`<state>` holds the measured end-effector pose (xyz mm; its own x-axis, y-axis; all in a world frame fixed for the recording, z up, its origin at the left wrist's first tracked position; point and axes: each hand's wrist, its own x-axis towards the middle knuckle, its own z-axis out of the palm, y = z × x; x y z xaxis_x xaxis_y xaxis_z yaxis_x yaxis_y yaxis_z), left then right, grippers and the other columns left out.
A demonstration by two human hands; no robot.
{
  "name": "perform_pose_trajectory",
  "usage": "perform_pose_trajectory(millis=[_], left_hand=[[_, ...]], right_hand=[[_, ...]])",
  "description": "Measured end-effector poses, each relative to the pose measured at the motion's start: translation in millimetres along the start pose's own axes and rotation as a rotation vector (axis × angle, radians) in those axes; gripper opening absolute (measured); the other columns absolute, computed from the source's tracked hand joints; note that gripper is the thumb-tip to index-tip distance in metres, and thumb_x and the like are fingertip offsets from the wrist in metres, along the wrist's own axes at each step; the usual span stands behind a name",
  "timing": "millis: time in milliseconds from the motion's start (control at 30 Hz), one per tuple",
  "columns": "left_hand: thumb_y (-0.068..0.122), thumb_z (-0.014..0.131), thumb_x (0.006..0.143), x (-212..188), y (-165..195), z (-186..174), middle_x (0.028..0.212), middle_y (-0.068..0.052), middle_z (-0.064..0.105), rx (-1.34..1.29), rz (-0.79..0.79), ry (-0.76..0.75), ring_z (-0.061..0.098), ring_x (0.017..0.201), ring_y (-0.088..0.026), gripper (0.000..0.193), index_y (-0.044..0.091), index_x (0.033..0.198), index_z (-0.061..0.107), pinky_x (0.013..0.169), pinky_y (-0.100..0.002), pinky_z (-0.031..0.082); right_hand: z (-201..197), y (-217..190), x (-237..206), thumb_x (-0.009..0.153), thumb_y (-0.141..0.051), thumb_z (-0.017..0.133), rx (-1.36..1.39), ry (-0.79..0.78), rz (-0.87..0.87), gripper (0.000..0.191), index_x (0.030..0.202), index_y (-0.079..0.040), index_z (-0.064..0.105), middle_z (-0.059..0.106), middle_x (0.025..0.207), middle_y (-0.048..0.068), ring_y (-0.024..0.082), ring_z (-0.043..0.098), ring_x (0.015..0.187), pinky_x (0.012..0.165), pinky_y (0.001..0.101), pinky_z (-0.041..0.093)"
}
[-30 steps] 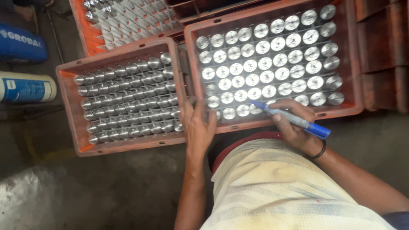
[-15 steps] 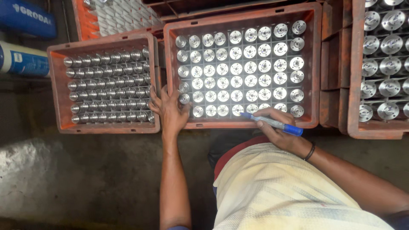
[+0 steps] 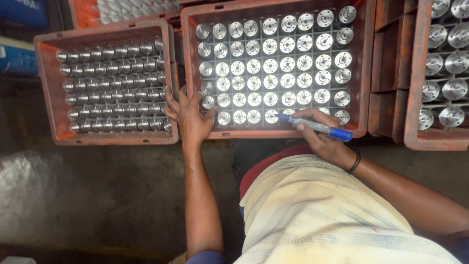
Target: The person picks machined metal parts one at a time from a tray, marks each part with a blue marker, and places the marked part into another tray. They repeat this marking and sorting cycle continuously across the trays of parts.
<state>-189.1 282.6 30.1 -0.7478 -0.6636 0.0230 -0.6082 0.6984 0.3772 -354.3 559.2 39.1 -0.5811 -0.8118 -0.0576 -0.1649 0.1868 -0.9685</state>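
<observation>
Right hand: fingers clamped on the blue marker, tip now at the bottom row of round metal parts, having slid left along it
Left hand: fingers spread, still bracing the middle crate at its near-left corner
Meaning: marking seems to advance along this row

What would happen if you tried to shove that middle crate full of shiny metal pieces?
The middle crate probably feels heavy: solid-looking metal parts fill nearly every cell. Its rigid walls likely slide, not flex. The parts sit in dividers, so they probably stay put. The left hand rests on its corner.
</observation>
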Motion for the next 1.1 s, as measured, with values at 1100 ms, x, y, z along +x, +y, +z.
perform_pose_trajectory(millis=[1100], left_hand=[[0.041, 0.057, 0.108, -50.5, -3.3, 10.1, 0.115, -0.013, 0.064, -2.235, -0.299, -0.278, 0.062, 0.103, -0.025, 0.042, 0.004, 0.127, 0.059, 0.088, -0.041, 0.053]], right_hand=[[17.4, 34.1, -19.8, 0.107, -0.017, 0.057, 0.129, 0.337, 0.044, 0.023, 0.121, 0.0, 0.061, 0.073, 0.105, 0.009, 0.014, 0.069, 0.095, 0.085, 0.0284, 0.056]])
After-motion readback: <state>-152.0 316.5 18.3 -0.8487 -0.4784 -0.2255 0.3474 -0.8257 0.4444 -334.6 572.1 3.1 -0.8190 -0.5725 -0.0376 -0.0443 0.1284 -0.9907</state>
